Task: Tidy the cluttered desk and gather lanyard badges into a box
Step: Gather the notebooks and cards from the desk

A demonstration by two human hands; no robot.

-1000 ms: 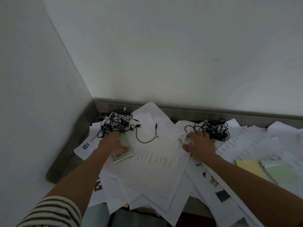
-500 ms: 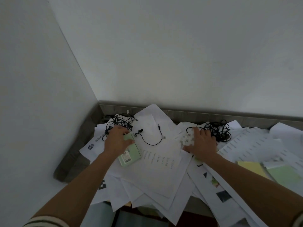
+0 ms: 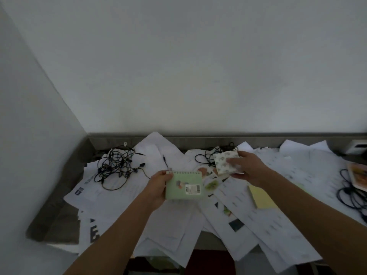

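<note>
The desk [image 3: 53, 219], a matte grey slab set into a white corner, spans the lower half of the frame. It lies under a loose heap of thin white printed sheets [image 3: 170, 231] that overlap at all angles, too many to count.

At centre the left hand [image 3: 156, 188] grips a green notebook [image 3: 184, 186]. It is rectangular with a smooth card cover, a wire spiral along the top edge and one white barcode sticker. The fingers curl round its left edge. To the right of centre, the right hand [image 3: 249, 168] pinches a squarish white pad [image 3: 223, 162] with a small leafy print. The thumb lies across its face and the other fingers are behind it. That makes two small books, one in each hand, held apart.

There are three tangles of thin black cord. The biggest tangle [image 3: 117, 167] is left of centre on the sheets, with small plug-like ends. A second tangle [image 3: 206, 156] sits just behind the printed pad. A third tangle [image 3: 349, 195] is at the right edge. I cannot tell whether any of them is a lanyard.

One yellow pad [image 3: 262, 197] lies flat on the sheets beside the right forearm. At the far right are a small white boxy item [image 3: 357, 148], too blurred to identify, and a flat orange-printed card [image 3: 357, 176].
</note>
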